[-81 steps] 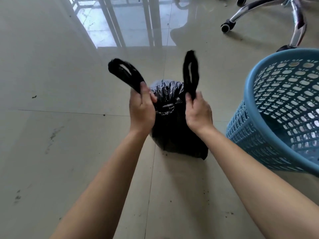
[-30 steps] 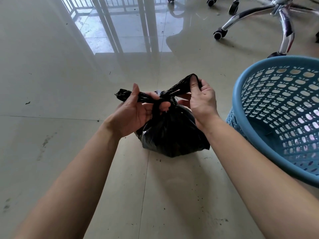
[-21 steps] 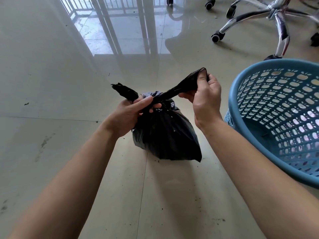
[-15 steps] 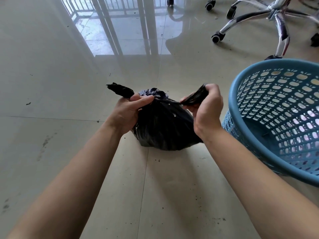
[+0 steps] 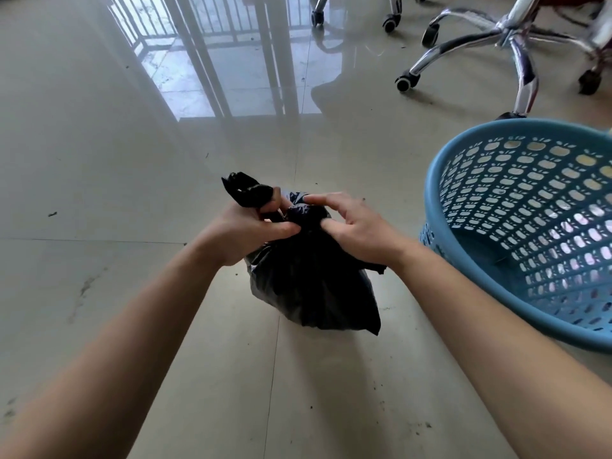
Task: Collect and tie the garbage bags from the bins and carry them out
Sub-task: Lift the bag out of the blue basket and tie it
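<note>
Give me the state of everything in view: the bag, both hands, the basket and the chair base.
Garbage bag: out of the basket, neck bunched between both hands.
Left hand: grips one bag handle, its end sticking up.
Right hand: pinches the bunched neck.
Blue basket: unlined, nothing visible inside.
Chair base: standing on its castors.

Bare left hand [image 5: 241,230], bare right hand [image 5: 361,227]
</note>
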Demonstrator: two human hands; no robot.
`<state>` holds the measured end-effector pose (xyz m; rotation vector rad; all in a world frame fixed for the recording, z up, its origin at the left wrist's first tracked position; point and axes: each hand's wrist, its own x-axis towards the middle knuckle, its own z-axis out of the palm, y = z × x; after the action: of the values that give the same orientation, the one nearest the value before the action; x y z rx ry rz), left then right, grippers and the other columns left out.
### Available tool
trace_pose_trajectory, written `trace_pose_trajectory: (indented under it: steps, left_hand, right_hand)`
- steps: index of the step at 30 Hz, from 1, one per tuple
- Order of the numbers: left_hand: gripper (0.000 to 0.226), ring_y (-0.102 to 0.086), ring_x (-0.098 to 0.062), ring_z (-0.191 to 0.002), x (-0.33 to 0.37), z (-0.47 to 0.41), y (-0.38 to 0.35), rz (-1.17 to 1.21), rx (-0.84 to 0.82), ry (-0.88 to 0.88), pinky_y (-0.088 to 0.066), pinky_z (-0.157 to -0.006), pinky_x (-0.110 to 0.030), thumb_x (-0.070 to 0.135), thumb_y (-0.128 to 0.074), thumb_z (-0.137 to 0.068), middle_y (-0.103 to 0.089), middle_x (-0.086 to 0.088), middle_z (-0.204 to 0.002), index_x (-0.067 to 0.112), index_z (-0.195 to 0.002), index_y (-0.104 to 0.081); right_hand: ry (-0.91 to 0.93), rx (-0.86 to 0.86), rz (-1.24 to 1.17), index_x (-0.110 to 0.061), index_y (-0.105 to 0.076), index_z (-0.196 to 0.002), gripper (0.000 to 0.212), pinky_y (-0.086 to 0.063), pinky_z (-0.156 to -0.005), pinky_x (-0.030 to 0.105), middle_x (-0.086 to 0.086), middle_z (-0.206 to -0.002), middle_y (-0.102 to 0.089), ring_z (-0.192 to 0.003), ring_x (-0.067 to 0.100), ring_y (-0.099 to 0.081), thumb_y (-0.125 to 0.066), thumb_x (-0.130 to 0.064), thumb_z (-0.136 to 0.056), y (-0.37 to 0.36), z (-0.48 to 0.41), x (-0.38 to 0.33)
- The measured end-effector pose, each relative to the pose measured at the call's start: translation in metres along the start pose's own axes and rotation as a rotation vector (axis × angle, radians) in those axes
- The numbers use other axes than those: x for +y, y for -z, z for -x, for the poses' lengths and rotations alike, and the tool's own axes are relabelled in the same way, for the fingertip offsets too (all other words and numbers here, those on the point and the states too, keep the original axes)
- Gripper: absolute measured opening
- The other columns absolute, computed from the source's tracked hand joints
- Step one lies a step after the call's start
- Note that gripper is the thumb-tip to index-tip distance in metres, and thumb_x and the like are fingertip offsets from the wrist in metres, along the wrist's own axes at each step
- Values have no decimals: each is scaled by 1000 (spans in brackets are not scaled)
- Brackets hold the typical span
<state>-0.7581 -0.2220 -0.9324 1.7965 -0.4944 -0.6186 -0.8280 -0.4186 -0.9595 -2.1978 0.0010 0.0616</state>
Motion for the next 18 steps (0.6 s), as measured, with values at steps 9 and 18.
trace_pose_trajectory:
  steps: [9, 18]
  left_hand:
    - [20, -46, -13, -62, -22, -2, -26, -322, 550, -66, -40, -63, -29, 11, -67, -65, -54, -11, -65, 17, -59, -49]
    - [20, -67, -25, -72, -21, 0, -39, 332, 519, 272, -57, -81, -47, 2, -55, -93, -70, -11, -81, 21, -95, -63]
  right_hand:
    - [-77, 26, 153, -19, -62, -119, 25, -41, -99, 44, 5, -112, -61, -112, 28, -54, -48, -23, -99, -26, 5, 15]
    - [-66, 159, 121, -19, -64, -121, 26, -42, -99, 49, 1, -110, -62, -109, 27, -56, -51, -24, -99, -23, 7, 20]
